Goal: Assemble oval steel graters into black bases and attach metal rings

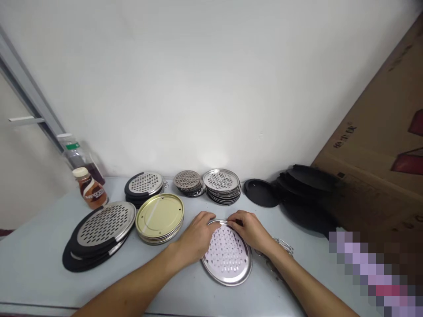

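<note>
A round metal grater plate [228, 257] with a shiny rim and raised, perforated teeth lies in front of me on the table. My left hand [198, 235] grips its upper left rim, thumb over the edge. At the upper right rim, my right hand [249, 229] pinches the edge with fingers closed together. Just behind the hands stands a stack of metal grater discs [222, 181]. Wire pieces [284, 246] lie partly hidden under my right forearm. Left of my left hand is a stack of yellowish round lids [160, 215].
Black-rimmed grater discs [107, 224] are piled at the left, with another such stack [145, 182] behind. Smaller discs [188, 180] stand by the wall. Two bottles [92, 191] are at the far left. Black round pieces [262, 193] and a cardboard box [370, 167] occupy the right.
</note>
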The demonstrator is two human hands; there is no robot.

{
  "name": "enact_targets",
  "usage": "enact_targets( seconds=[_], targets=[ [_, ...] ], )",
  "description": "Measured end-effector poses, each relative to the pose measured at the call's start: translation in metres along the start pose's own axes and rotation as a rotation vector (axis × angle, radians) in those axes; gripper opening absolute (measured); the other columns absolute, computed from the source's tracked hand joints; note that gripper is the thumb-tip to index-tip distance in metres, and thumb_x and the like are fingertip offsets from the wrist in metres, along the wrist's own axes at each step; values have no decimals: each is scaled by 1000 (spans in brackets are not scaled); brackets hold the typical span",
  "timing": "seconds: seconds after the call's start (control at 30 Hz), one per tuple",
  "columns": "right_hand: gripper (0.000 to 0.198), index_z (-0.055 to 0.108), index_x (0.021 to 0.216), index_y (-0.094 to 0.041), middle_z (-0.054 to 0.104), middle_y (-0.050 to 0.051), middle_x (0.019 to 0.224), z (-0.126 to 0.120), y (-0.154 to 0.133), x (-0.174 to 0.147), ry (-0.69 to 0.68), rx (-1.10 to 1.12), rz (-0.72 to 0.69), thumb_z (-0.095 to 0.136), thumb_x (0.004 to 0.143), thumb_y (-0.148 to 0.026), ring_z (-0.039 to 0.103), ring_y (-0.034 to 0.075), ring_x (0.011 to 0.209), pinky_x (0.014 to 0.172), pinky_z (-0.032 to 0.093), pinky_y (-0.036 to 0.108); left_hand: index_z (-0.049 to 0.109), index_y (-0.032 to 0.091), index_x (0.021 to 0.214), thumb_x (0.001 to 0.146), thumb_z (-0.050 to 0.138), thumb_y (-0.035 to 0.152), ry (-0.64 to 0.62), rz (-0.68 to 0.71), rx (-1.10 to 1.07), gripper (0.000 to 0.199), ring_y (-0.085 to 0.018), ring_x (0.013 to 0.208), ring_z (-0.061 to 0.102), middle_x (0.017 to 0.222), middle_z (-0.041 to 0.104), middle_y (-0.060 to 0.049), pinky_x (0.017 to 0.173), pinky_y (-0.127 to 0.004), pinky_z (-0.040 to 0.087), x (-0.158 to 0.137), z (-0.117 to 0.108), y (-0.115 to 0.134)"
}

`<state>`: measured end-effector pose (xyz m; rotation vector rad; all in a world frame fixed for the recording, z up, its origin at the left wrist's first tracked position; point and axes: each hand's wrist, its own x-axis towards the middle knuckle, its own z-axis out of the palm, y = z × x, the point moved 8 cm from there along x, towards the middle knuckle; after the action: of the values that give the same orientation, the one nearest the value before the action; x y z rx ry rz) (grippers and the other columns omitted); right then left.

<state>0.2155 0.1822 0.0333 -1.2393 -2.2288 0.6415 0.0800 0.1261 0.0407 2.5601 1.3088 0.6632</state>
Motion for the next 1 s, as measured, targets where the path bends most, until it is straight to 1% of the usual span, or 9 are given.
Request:
enact_targets(
  seconds=[0.07,0.17,0.2,0.27,0.4,0.53,0.73,0.9,1.0],
  targets=[
    [22,75,87,-21,73,5,87,-4,2,0,17,27,6,53,86,-27,65,21,83,77,46,30,56,21,126,93,49,16,102,-6,42,34,-25,124,45,131,53,-12,103,-42,43,7,-19,3],
    [24,74,92,-19,73,6,86,-22,8,-1,118,40,52,54,86,-31,64,22,79,72,46,31,56,19,124,92,56,21,274,5,141,33,-25,121,48,126,56,-12,103,-42,42,30,-56,4],
    [26,73,93,-18,73,7,85,-30,10,-2,161,38,65,53,86,-33,64,22,78,72,46,31,59,18,119,90,60,21,296,25,191,30,-25,118,50,123,58,-12,103,-42,42,40,-64,3],
    [27,73,92,-18,72,7,85,-42,12,-4,225,35,76,52,87,-34,63,22,77,72,45,31,64,17,112,86,65,19,278,54,226,26,-26,114,53,120,61,-11,99,-43,43,62,-72,-5],
    [25,73,89,-19,72,6,82,-47,10,-6,235,35,83,51,88,-32,63,20,74,70,44,30,71,19,95,83,68,16,196,92,255,12,-24,100,60,105,68,-7,90,-40,46,92,-68,-25],
    [23,73,91,-19,71,6,81,-38,4,-6,193,7,76,53,86,-28,63,20,75,69,43,29,73,19,84,84,67,15,151,126,272,8,-21,88,63,90,72,-4,86,-37,44,101,-63,-29],
    [23,73,94,-19,72,6,82,-29,8,-6,150,-17,97,53,86,-27,63,20,76,69,43,28,74,22,84,86,66,17,209,153,293,10,-20,87,64,92,75,-2,94,-40,38,100,-68,-30],
    [24,73,94,-19,72,7,83,-28,11,-4,140,-27,101,52,86,-27,64,21,77,70,44,28,75,22,82,86,65,16,238,186,313,13,-20,87,64,92,76,-2,88,-38,39,98,-67,-27],
    [25,73,94,-18,72,7,83,-28,12,-3,137,-32,111,52,86,-27,64,21,77,70,44,28,75,22,82,88,62,15,244,198,324,16,-21,88,63,93,76,-3,86,-39,38,99,-72,-23]
  ],
)
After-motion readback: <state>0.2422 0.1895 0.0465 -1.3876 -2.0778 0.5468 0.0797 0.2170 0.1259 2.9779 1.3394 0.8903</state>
